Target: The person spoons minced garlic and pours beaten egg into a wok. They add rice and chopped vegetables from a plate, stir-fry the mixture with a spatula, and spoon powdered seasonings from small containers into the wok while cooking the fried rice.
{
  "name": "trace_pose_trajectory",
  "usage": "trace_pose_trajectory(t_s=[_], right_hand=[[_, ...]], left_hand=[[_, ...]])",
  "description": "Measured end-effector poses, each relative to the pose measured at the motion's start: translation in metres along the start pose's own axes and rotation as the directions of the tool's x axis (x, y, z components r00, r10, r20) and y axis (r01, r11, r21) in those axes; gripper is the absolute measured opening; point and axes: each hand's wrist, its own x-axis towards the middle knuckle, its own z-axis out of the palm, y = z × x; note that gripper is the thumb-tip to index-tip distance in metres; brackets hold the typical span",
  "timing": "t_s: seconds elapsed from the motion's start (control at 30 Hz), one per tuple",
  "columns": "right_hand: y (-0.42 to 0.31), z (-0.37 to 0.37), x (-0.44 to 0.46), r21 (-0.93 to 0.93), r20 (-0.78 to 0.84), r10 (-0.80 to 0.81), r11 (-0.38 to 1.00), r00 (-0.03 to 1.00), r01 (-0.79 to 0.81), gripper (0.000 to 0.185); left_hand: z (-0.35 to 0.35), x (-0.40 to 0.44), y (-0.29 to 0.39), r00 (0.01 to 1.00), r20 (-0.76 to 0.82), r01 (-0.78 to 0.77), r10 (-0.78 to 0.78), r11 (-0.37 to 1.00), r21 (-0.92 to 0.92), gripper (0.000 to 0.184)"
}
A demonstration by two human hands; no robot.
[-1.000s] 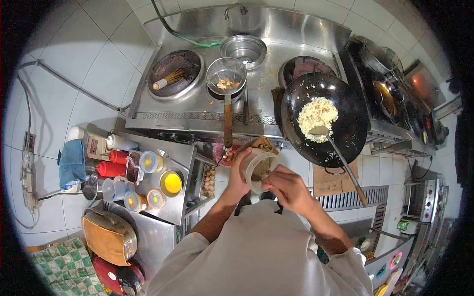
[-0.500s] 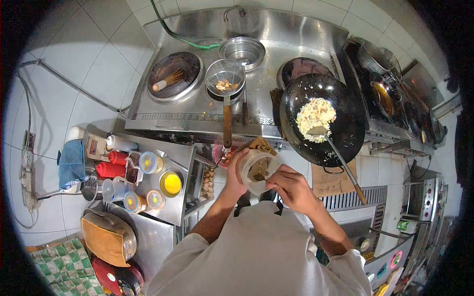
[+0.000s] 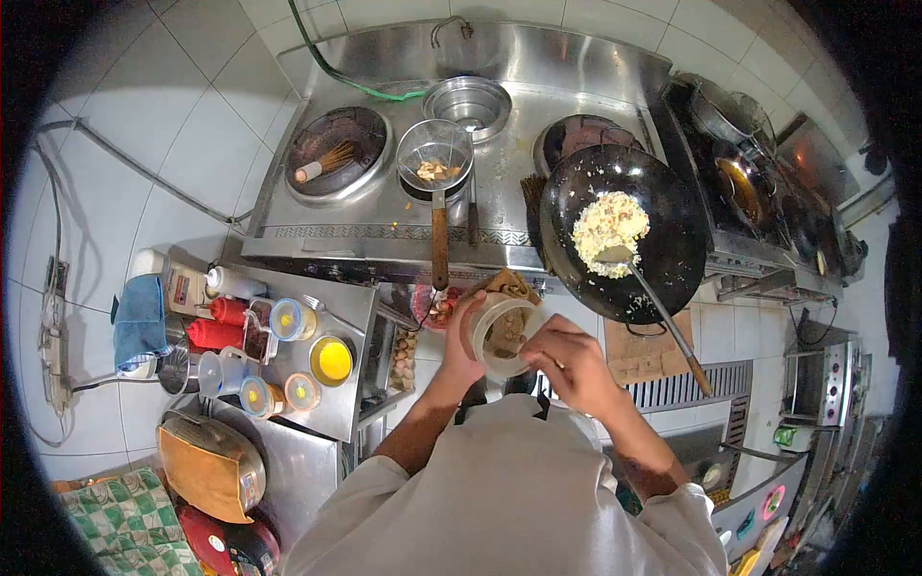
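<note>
My left hand (image 3: 463, 338) is wrapped round the side of a clear plastic tub (image 3: 488, 324), held in front of my chest and tilted so its mouth faces up at me. Brownish powder (image 3: 505, 331) lies inside it. At the tub's right rim my right hand (image 3: 572, 357) is closed in a pinch, fingertips at the opening; whatever they grip is hidden. To the right, a large black wok (image 3: 663, 206) holds fried rice (image 3: 612, 227), with a long-handled wok ladle (image 3: 669, 320) resting in the rice and its wooden end past the rim.
A wire strainer (image 3: 434, 144) with pale brown pieces lies across the stainless range (image 3: 375, 216), near a metal bowl (image 3: 468, 96). On the left side table (image 3: 327, 408) stand red bottles (image 3: 213, 333), lidded tubs and a bowl of yellow liquid (image 3: 331, 360). Eggs (image 3: 403, 360) sit below.
The view has shifted slightly. My right fingers stay pinched at the tub's rim, and the tub's mouth is turned a little, showing more powder. The wok and ladle rest as before.
</note>
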Motion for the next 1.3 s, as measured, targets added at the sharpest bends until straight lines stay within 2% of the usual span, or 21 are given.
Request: trace_pose_trajectory(t_s=[0.03,0.07,0.1,0.13,0.17,0.23,0.27,0.3,0.43,0.47,0.5,0.53,0.57,0.63,0.73,0.8,0.87,0.93,1.07,1.13,1.3], right_hand=[[0.001,-0.003,0.000,-0.022,-0.012,0.032,0.999,0.999,-0.032,0.013],[0.002,-0.002,-0.001,-0.023,-0.014,0.033,0.999,0.999,-0.033,0.013],[0.005,0.000,-0.001,-0.037,-0.017,0.013,0.999,1.000,-0.014,0.013],[0.006,0.001,0.000,-0.049,-0.021,-0.010,0.999,1.000,0.009,0.013],[0.005,0.001,0.000,-0.050,-0.023,-0.012,0.999,1.000,0.011,0.013],[0.003,0.000,-0.001,-0.054,0.006,-0.069,0.996,0.998,0.069,0.012],[0.002,-0.001,0.001,-0.055,0.004,-0.070,0.996,0.998,0.070,0.012],[0.002,-0.002,0.003,-0.040,0.000,-0.068,0.997,0.998,0.068,0.012],[0.005,0.005,-0.004,0.000,-0.002,-0.093,0.996,0.996,0.093,0.010],[0.003,0.003,-0.006,-0.001,-0.001,-0.094,0.996,0.996,0.094,0.010],[0.001,-0.001,-0.009,0.033,-0.036,0.024,0.999,0.999,-0.023,0.008],[0.000,-0.004,-0.012,0.071,-0.066,0.142,0.988,0.988,-0.137,0.006],[0.003,-0.005,-0.014,0.072,-0.064,0.141,0.988,0.988,-0.136,0.006],[0.011,-0.004,-0.018,0.366,-0.153,0.310,0.900,0.938,-0.238,0.006],[0.015,0.001,-0.021,0.501,-0.208,0.347,0.841,0.914,-0.205,0.010],[0.020,0.006,-0.025,0.473,-0.226,0.340,0.858,0.913,-0.202,0.013],[0.016,0.007,-0.025,0.445,-0.241,0.333,0.873,0.912,-0.201,0.016],[0.000,0.006,-0.022,0.231,-0.263,0.295,0.944,0.919,-0.236,0.019],[0.008,0.013,-0.024,0.119,-0.272,0.237,0.970,0.933,-0.211,0.021],[0.010,0.015,-0.023,-0.032,-0.344,0.110,0.991,0.932,-0.129,0.022],[0.017,0.039,-0.032,0.114,-0.487,0.253,0.967,0.836,-0.226,0.024]], left_hand=[[-0.001,0.000,-0.001,0.996,0.015,-0.089,0.088,0.992,0.093,0.041],[-0.004,0.005,0.001,0.996,0.058,0.076,-0.069,0.987,-0.139,0.042],[-0.006,0.008,0.001,0.969,0.135,0.243,-0.208,0.903,-0.353,0.044],[-0.010,0.007,-0.006,0.969,0.136,0.242,-0.207,0.904,-0.352,0.044],[-0.011,0.005,-0.012,0.992,0.114,-0.052,0.051,0.999,0.007,0.045],[-0.017,0.005,-0.021,0.937,0.186,-0.345,0.296,0.869,0.355,0.046],[-0.016,0.007,-0.017,0.985,0.113,-0.145,0.131,0.981,0.128,0.047],[-0.014,0.008,-0.016,0.995,0.085,0.069,-0.059,0.991,-0.118,0.048],[-0.022,0.010,-0.030,0.997,0.029,-0.074,0.073,0.997,0.027,0.046],[-0.006,0.008,-0.010,0.999,-0.022,0.039,-0.042,0.992,-0.121,0.044],[0.003,0.007,0.003,0.985,-0.055,0.141,-0.162,0.952,-0.271,0.043],[0.005,0.008,0.007,0.985,-0.057,0.139,-0.160,0.953,-0.271,0.043],[0.006,0.009,0.010,0.972,-0.078,0.191,-0.222,0.939,-0.285,0.041],[0.004,0.008,0.010,0.954,-0.099,0.244,-0.284,0.923,-0.299,0.040],[0.004,0.010,0.008,0.966,-0.054,0.219,-0.251,0.915,-0.339,0.040],[0.016,0.011,0.016,0.962,-0.163,0.171,-0.219,0.949,-0.264,0.033],[0.010,0.013,0.010,0.964,-0.155,0.165,-0.217,0.942,-0.294,0.034],[0.003,0.015,0.003,0.965,-0.144,0.163,-0.219,0.932,-0.323,0.034],[0.007,0.016,0.008,0.968,-0.123,0.180,-0.219,0.947,-0.268,0.035],[0.008,0.015,0.010,0.973,-0.107,0.175,-0.206,0.953,-0.246,0.036],[-0.007,0.017,-0.004,0.960,-0.223,0.108,-0.168,0.961,-0.255,0.038]])
